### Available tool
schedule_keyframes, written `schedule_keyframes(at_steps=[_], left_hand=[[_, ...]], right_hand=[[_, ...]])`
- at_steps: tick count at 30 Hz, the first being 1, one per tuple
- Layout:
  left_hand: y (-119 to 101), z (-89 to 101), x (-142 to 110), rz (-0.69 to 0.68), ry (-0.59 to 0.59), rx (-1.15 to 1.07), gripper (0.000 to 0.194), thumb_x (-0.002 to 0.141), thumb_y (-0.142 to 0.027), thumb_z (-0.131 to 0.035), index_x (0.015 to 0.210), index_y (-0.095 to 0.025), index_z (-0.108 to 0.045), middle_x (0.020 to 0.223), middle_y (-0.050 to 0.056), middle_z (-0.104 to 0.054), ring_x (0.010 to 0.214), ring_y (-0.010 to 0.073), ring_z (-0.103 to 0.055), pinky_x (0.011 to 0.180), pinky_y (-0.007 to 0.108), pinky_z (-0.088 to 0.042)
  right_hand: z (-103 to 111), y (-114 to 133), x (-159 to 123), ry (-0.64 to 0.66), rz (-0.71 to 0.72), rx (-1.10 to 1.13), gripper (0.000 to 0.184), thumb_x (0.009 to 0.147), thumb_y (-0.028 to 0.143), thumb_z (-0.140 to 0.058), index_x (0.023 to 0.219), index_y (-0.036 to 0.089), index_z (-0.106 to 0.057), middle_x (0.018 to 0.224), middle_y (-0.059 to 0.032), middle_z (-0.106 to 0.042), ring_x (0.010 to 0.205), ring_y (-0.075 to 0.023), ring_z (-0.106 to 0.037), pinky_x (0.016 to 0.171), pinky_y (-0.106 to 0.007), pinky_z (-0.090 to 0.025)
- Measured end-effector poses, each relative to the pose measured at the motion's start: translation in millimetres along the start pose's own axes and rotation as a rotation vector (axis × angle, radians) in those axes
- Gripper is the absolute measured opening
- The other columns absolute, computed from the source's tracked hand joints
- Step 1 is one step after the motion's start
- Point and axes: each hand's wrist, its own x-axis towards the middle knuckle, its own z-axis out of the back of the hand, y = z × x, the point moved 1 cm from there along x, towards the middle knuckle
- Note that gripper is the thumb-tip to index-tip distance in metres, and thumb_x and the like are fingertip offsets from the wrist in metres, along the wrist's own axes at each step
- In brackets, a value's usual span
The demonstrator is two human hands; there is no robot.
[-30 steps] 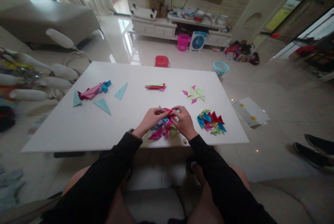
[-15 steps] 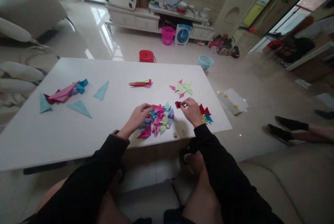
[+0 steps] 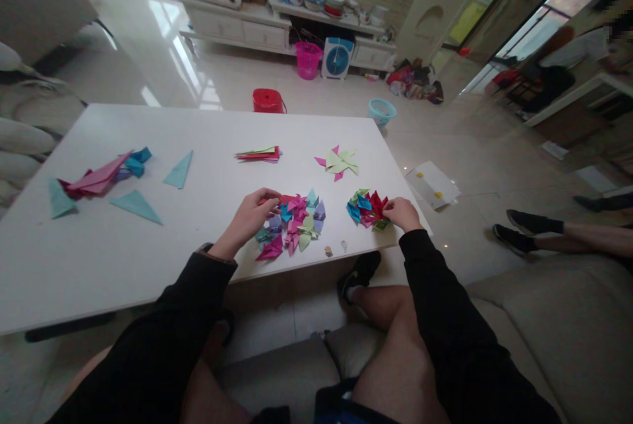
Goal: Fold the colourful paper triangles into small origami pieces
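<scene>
My left hand (image 3: 254, 216) is at the upper left edge of a middle pile of folded paper pieces (image 3: 299, 223) in pink, purple, teal and pale green. Its fingers are closed on a red folded paper piece (image 3: 285, 200). Over at the right pile, my right hand (image 3: 401, 213) has thumb and fingers pinched on a red origami piece (image 3: 378, 205). Blue folded pieces (image 3: 363, 202), with green and pink ones, lie beside it. Fingertips of both hands are partly hidden by the paper.
Behind the piles lie a green and pink paper cluster (image 3: 341, 161) and a stack of folded papers (image 3: 258, 153). Long pink folds (image 3: 101, 177) and teal triangles (image 3: 137, 206) are at left. Two small stickers (image 3: 328, 251) mark the white table (image 3: 208, 266). Someone's feet (image 3: 514, 238) are at right.
My right hand has moved right, carrying a small red paper piece from between the piles to the right pile. My left hand stays at the middle pile. The view has shifted slightly.
</scene>
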Motion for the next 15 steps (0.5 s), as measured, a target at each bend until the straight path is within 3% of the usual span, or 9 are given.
schedule_keyframes(at_steps=[4, 7, 11, 15], left_hand=[[-1.9, 9.0, -1.3, -0.023, -0.022, 0.022, 0.027, 0.079, -0.036, -0.065, 0.097, -0.016, -0.067, 0.096, 0.009, -0.072, 0.079, 0.0228, -0.07, 0.071, 0.035, -0.054], [4.8, 30.4, 6.1, -0.043, -0.092, 0.089, 0.026, 0.078, -0.033, -0.065, 0.099, -0.017, -0.067, 0.102, 0.008, -0.07, 0.079, 0.0202, -0.069, 0.071, 0.032, -0.053], [27.1, 95.9, 22.1, 0.11, -0.278, 0.194, 0.024, 0.078, -0.027, -0.064, 0.099, -0.017, -0.066, 0.094, 0.008, -0.07, 0.078, 0.0187, -0.068, 0.072, 0.03, -0.05], [42.4, 175.4, 25.1, 0.213, -0.449, 0.255, 0.013, 0.074, -0.019, -0.066, 0.084, -0.012, -0.064, 0.078, 0.007, -0.067, 0.072, 0.0185, -0.062, 0.069, 0.031, -0.047]], right_hand=[[-3.6, 6.3, 2.4, 0.015, -0.008, -0.008, 0.021, 0.073, 0.025, -0.067, 0.089, 0.021, -0.081, 0.09, -0.0094, -0.077, 0.082, -0.0214, -0.067, 0.066, -0.029, -0.041], [-4.9, 19.6, 5.7, -0.037, 0.042, 0.005, 0.022, 0.075, 0.032, -0.067, 0.09, 0.021, -0.079, 0.091, -0.0117, -0.075, 0.081, -0.0254, -0.066, 0.063, -0.032, -0.039], [-6.4, 64.4, -0.5, -0.191, 0.215, 0.096, 0.026, 0.08, 0.036, -0.063, 0.096, 0.021, -0.076, 0.095, -0.0123, -0.072, 0.082, -0.0267, -0.063, 0.066, -0.034, -0.04], [-8.2, 122.4, -25.0, -0.193, 0.484, 0.191, 0.023, 0.083, 0.034, -0.059, 0.095, 0.02, -0.073, 0.086, -0.0075, -0.067, 0.083, -0.0248, -0.062, 0.072, -0.035, -0.042]])
